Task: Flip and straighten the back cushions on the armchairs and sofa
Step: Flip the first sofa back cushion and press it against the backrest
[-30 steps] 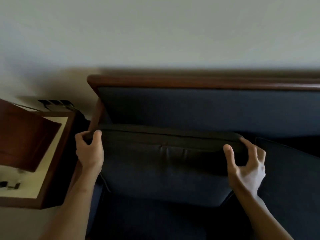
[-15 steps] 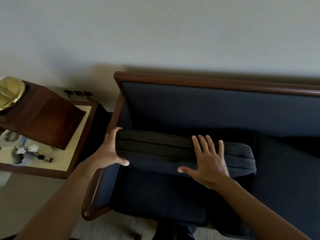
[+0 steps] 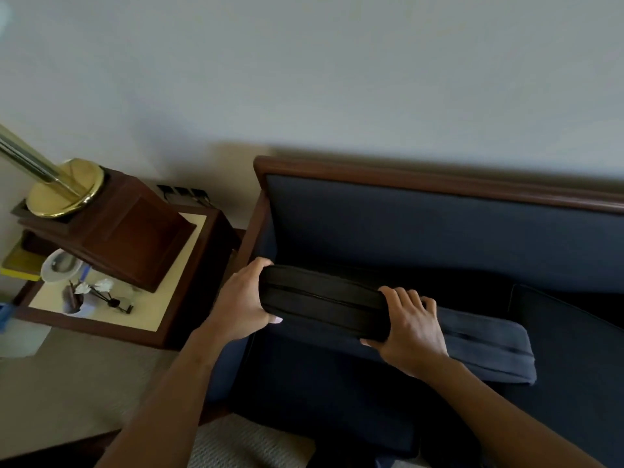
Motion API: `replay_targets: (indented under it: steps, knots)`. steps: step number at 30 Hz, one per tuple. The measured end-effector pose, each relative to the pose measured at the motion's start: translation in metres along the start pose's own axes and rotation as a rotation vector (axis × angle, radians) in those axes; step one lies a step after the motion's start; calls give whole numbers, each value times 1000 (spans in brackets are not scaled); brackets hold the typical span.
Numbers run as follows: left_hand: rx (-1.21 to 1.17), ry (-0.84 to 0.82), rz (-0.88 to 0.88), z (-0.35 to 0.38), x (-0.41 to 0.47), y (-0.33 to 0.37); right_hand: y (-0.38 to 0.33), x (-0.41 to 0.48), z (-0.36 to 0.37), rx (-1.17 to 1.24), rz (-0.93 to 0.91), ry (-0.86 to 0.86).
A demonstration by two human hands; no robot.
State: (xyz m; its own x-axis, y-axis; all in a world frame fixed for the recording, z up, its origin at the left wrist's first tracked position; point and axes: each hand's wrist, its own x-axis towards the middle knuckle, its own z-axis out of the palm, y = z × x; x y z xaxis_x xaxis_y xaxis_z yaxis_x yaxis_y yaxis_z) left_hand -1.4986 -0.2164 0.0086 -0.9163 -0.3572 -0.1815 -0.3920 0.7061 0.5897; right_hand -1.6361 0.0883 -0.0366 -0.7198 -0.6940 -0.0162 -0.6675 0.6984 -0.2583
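Note:
A dark blue back cushion (image 3: 324,304) lies across the seat of the sofa (image 3: 439,231), its zipped edge turned up toward me. My left hand (image 3: 244,302) grips the cushion's left end, fingers curled over the top. Near the middle of that edge my right hand (image 3: 410,324) clamps it, thumb below and fingers above. The cushion's right end (image 3: 489,349) rests flat on the seat. A second blue cushion (image 3: 570,336) sits to the right. The sofa's padded back is bare behind the cushion.
A wooden side table (image 3: 141,319) stands left of the sofa. It carries a dark wood lamp base (image 3: 125,231) with a brass pole (image 3: 50,184), a white cup (image 3: 60,270) and small items. Beige carpet (image 3: 67,393) lies below; the wall is behind.
The view has swung back and to the left. My right hand went from lying flat on the cushion to gripping its edge near the middle. My left hand closed round the left end.

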Motion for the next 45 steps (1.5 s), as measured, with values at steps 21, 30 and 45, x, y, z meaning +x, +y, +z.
replay_targets:
  steps: [21,30,45]
  knots:
    - [621,-269,475,42,75,184,116,-31,-127,574,261,31]
    - [578,-264,254,5,73,130,66,14,-147,-313,55,-262]
    - [-661,83,-66,54,35,96,74,13,-120,-72,-76,101]
